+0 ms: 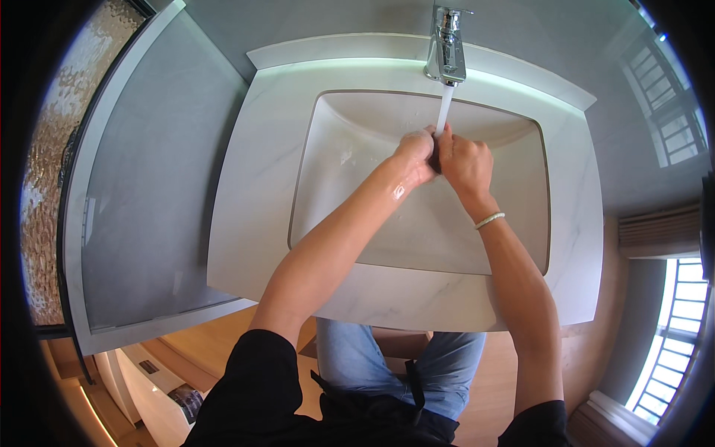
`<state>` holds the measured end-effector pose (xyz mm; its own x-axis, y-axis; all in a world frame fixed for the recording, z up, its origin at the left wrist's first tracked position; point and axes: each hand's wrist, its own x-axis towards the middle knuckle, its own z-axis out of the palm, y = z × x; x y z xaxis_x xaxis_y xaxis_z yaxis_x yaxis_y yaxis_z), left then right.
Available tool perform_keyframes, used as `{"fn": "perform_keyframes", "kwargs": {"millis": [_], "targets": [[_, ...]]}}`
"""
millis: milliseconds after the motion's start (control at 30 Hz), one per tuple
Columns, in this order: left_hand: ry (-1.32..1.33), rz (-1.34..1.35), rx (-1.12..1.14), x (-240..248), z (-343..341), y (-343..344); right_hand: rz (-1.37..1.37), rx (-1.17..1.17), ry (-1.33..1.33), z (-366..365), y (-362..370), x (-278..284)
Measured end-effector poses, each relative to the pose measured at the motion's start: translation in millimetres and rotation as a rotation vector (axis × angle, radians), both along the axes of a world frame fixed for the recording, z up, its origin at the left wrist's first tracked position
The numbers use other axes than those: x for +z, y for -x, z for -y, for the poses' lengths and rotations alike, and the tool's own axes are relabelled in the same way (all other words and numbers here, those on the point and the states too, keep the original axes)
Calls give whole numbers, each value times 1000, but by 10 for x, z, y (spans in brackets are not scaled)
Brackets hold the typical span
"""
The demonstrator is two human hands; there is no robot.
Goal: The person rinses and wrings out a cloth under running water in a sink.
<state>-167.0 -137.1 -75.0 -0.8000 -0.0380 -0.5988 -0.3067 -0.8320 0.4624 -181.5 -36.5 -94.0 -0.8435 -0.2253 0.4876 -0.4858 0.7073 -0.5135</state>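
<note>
Under the running water [445, 110] from the chrome faucet [447, 56], both my hands meet over the white sink [350, 216]. My left hand [415, 154] is wet and curls around a small dark object [436, 156]. Its kind cannot be made out, since fingers cover most of it. My right hand [468, 160], with a pale bracelet on the wrist, closes on the same object from the other side, its thumb near the stream. Wet shine shows on my left wrist.
A white marbled countertop [253, 186] surrounds the sink, with a raised back edge against the grey wall. On the left stands a grey panel [156, 186] in a light frame, beside textured glass [56, 149]. A barred window [674, 328] is at the lower right.
</note>
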Motion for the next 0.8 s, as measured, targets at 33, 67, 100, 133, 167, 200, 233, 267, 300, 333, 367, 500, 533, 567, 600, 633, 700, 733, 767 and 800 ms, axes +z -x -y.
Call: {"fn": "perform_keyframes", "kwargs": {"millis": [33,67,100,133,167,200,233,267,300,333,367,500,533,567,600,633,700,733,767,800], "targets": [[0,1,-43,-46,31,7,-1,3,2,13,1,-7],[2,1,-40,-114,65,26,-28,17,-3,26,3,-13],[-12,2,-49,-181,100,46,-55,30,-8,35,7,-17],[-27,4,-62,-213,104,59,-55,29,-9,11,28,-25],[-28,4,-63,-249,87,67,20,28,-30,-22,53,-29],[-1,-49,-41,-288,62,71,97,27,-50,-40,76,-40],[26,-101,-20,-297,47,65,99,25,-49,-39,86,-16],[27,-98,-22,-303,51,66,255,-4,-54,-41,106,10],[32,-78,-40,-308,61,69,411,-33,-59,-42,127,35],[36,-56,-59,-283,68,58,416,-34,-57,-53,151,39],[39,-51,-61,-255,76,54,439,-12,-16,-71,184,37],[143,-62,-150,-117,118,26,509,53,189,-146,267,-24],[247,-39,-183,-98,153,16,510,58,192,-130,259,-10],[251,-38,-180,-167,188,38,528,89,193,-116,249,6],[268,-52,-177,-273,233,71,545,120,194,-96,240,25],[279,-67,-181,-270,219,76,545,117,192,-120,251,13],[391,-96,-209,-255,214,83,530,115,211,-173,275,-2],[507,-124,-231,-231,222,75,529,116,210,-173,277,-9],[507,-125,-230,-253,223,94,542,98,248,-171,279,-16],[623,-151,-178,-274,220,118,555,80,285,-172,283,-21]]}}
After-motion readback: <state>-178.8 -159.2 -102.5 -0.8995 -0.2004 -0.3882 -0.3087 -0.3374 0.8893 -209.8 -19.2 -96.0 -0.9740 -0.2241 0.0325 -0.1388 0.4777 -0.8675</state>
